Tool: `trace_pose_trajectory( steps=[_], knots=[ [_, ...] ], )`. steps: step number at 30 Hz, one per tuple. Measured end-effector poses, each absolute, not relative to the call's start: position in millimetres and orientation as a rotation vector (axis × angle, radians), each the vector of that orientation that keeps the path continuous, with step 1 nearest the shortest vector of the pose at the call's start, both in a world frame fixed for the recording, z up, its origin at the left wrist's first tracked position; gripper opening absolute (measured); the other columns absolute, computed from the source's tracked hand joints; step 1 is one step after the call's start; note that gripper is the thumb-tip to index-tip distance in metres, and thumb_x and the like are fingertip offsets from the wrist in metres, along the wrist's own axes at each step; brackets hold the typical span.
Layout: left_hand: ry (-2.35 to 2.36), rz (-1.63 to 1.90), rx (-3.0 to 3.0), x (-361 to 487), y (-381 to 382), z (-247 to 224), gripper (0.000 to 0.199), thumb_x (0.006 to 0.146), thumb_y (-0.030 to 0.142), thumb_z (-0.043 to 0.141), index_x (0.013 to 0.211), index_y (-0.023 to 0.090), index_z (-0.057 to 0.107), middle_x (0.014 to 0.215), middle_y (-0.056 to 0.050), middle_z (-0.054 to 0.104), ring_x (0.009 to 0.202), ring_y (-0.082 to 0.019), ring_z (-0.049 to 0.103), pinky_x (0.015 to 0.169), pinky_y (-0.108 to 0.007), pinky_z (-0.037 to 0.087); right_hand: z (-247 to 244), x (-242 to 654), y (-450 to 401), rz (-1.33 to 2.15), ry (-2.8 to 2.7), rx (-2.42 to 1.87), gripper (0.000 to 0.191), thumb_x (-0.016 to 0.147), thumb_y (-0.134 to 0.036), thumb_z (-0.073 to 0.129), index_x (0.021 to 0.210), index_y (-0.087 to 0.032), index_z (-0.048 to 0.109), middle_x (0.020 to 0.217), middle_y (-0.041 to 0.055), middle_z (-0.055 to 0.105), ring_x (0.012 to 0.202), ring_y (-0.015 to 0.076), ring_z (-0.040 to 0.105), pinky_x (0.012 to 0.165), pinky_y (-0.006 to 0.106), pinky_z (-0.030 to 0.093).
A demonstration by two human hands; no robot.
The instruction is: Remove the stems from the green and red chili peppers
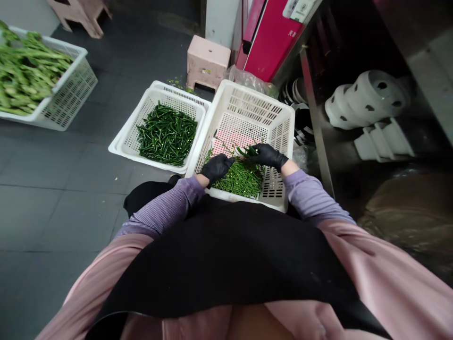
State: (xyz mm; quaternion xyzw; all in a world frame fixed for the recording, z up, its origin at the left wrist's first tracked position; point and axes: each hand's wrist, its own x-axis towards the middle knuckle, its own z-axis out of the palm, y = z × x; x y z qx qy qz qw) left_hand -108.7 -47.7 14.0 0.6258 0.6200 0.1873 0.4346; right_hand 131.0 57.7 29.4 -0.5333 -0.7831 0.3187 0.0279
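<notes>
My right hand [269, 156], in a black glove, is closed around a few dark green chili peppers [247, 151] that stick out past its fingers. To its left my left hand [217, 168], also black-gloved, has its fingers pressed together, and what they pinch is too small to make out. Both hands are inside a tall white plastic crate [283, 127], above a heap of thin green stems [240, 179] at its near end. Left of the crate, many dark green chilies [168, 134] lie in a low white basket [129, 137].
A pink stool [208, 59] stands beyond the crate, near a red panel [272, 40]. A white crate [67, 101] of thick green stalks [31, 71] is at the far left. White perforated containers [368, 99] lie on a shelf at right. Grey floor tiles [71, 217] spread leftward.
</notes>
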Motion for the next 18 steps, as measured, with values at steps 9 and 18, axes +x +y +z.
trace_pose_trajectory(
  steps=[9,18],
  knots=[
    [1.461,0.401,1.772,-96.7,-68.6,34.7,0.034,0.111,0.032,0.060,0.087,0.016,0.078,0.083,-0.009,0.070,0.088,-0.024,0.066,0.086,-0.034,0.045,22.5,139.8,18.8,1.403,-2.332,-1.550,0.009,0.074,-0.014,0.082,0.072,-0.018,0.074,0.063,-0.0046,0.064,0.064,0.0145,0.055,0.077,0.035,0.055],
    [1.375,0.381,1.776,-103.4,-77.6,29.4,0.030,0.099,0.027,0.075,0.072,0.022,0.064,0.071,-0.005,0.060,0.088,-0.029,0.068,0.084,-0.037,0.049,75.4,9.0,127.5,1.464,-2.064,-1.361,0.037,0.084,-0.044,0.098,0.087,-0.012,0.078,0.075,0.0010,0.071,0.075,0.0187,0.066,0.090,0.043,0.066]
  ],
)
